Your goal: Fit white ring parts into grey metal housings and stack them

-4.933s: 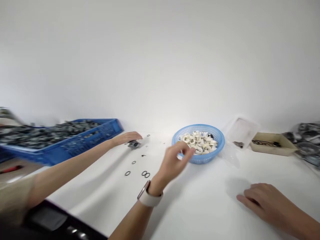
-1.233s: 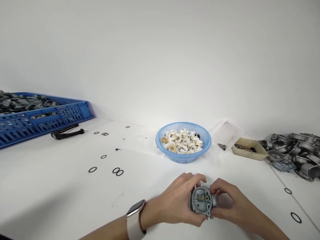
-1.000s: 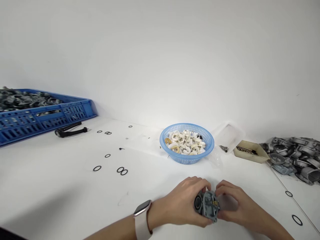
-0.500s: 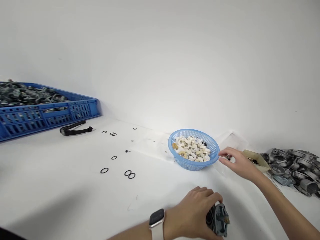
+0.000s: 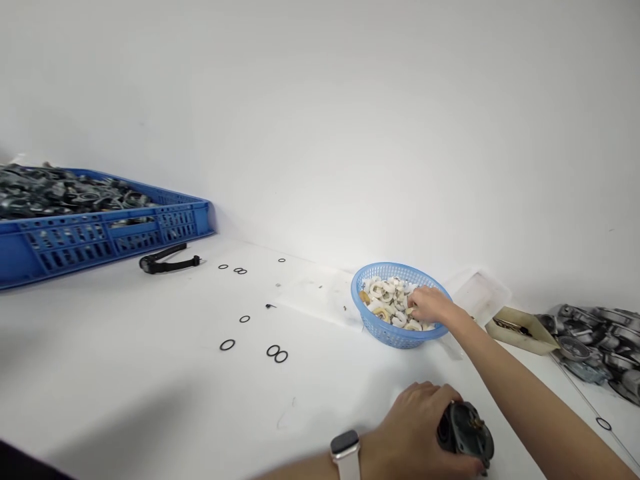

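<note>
My left hand (image 5: pixel 420 427) is closed around a dark grey metal carburetor body (image 5: pixel 465 433), low over the white table. A small brass part (image 5: pixel 477 422) stands out of its upturned face. My right hand (image 5: pixel 427 303) is inside the blue plastic basket (image 5: pixel 400 339) with its fingers curled down. Its fingertips are among the white, U-shaped plastic carburetor floats (image 5: pixel 384 291), a few of them yellowed. Whether one is pinched there is hidden from me.
At the left stands a blue crate (image 5: pixel 125 233) full of metal parts, with a black strapped object (image 5: pixel 167 261) before it. Several black rubber rings (image 5: pixel 227 345) lie about. Rightward are a clear tray (image 5: pixel 480 293), a cream box (image 5: pixel 523 333) and piled metal bodies (image 5: pixel 600 340).
My right hand has moved left from beside the basket's rim down into the floats. The carburetor body has tilted in my left hand. The view has shifted slightly.
</note>
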A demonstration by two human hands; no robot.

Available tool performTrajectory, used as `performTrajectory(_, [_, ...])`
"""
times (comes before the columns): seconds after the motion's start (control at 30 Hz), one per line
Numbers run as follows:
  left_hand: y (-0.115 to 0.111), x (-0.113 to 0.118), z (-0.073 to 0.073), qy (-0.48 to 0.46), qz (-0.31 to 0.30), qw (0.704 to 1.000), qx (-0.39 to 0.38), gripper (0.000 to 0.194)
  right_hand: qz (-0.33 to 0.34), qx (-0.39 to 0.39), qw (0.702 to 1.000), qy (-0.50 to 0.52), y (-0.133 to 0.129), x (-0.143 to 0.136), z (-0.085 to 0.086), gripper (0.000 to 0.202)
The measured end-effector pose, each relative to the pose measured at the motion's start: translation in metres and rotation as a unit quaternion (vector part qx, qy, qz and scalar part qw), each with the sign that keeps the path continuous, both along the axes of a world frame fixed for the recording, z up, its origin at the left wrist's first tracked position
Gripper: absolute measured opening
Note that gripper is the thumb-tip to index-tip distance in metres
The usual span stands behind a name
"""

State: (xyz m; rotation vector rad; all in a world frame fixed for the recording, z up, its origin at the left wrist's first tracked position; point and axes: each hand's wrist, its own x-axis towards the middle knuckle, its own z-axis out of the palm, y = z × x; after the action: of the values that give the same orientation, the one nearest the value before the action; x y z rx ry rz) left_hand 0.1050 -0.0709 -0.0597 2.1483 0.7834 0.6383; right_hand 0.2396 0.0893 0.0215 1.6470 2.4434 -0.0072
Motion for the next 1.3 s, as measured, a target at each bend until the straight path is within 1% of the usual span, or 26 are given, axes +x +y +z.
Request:
performTrajectory(0.07, [0.0, -0.001, 0.001, -0.015, -0.003, 0.999, -0.041, 0.064, -0.005, 0.001, 1.0, 0.008, -0.002, -0.001, -0.001, 0.025])
performTrajectory(0.13, [0.002, -0.003, 0.001, -0.023, -0.011, 0.998, -0.059, 0.065, -0.009, 0.002, 0.999, 0.035, -0.006, 0.001, 0.002, 0.024])
performTrajectory(0.2, [0.006, -0.006, 0.003, -0.023, -0.019, 0.997, -0.073, 0.064, -0.009, 0.002, 0.996, 0.084, -0.012, 0.006, 0.009, 0.021])
performTrajectory(0.3, [0.011, -0.011, 0.009, -0.013, -0.028, 0.996, -0.087, 0.065, -0.001, -0.008, 0.984, 0.18, -0.028, 0.019, 0.026, 0.023])
performTrajectory(0.43, [0.013, -0.014, 0.015, -0.004, -0.026, 0.996, -0.09, 0.065, 0.003, -0.038, 0.958, 0.285, -0.066, 0.043, 0.045, 0.035])
performTrajectory(0.5, [0.012, -0.015, 0.017, -0.008, -0.026, 0.995, -0.094, 0.063, 0.0, -0.05, 0.944, 0.327, -0.091, 0.056, 0.049, 0.038])
performTrajectory(0.57, [0.011, -0.015, 0.018, -0.013, -0.025, 0.995, -0.096, 0.062, -0.006, -0.065, 0.934, 0.352, -0.117, 0.066, 0.051, 0.037])
performTrajectory(0.6, [0.011, -0.015, 0.019, -0.015, -0.024, 0.995, -0.098, 0.061, -0.01, -0.07, 0.934, 0.349, -0.129, 0.07, 0.052, 0.035])
performTrajectory(0.67, [0.01, -0.015, 0.02, -0.014, -0.023, 0.995, -0.099, 0.059, -0.025, -0.061, 0.949, 0.308, -0.152, 0.075, 0.053, 0.031])
performTrajectory(0.73, [0.01, -0.014, 0.021, -0.011, -0.02, 0.995, -0.099, 0.059, -0.038, -0.028, 0.968, 0.248, -0.171, 0.076, 0.052, 0.028])
performTrajectory(0.8, [0.011, -0.013, 0.021, -0.01, -0.016, 0.996, -0.091, 0.058, -0.04, 0.006, 0.979, 0.198, -0.184, 0.071, 0.051, 0.027])
performTrajectory(0.9, [0.011, -0.011, 0.021, -0.009, -0.009, 0.996, -0.085, 0.055, -0.024, 0.026, 0.987, 0.154, -0.194, 0.057, 0.047, 0.029])
performTrajectory(1.07, [0.008, -0.011, 0.021, -0.017, -0.014, 0.996, -0.087, 0.046, -0.013, -0.015, 0.988, 0.15, -0.193, 0.034, 0.036, 0.032])
performTrajectory(1.13, [0.007, -0.011, 0.022, -0.025, -0.018, 0.996, -0.089, 0.043, 0.008, -0.026, 0.986, 0.164, -0.189, 0.033, 0.034, 0.032])
performTrajectory(1.2, [0.007, -0.011, 0.021, -0.023, -0.016, 0.995, -0.091, 0.044, 0.019, -0.043, 0.98, 0.192, -0.185, 0.039, 0.036, 0.033])
performTrajectory(1.3, [0.007, -0.01, 0.02, -0.02, -0.012, 0.996, -0.081, 0.049, 0.0, -0.05, 0.968, 0.244, -0.18, 0.054, 0.046, 0.035])
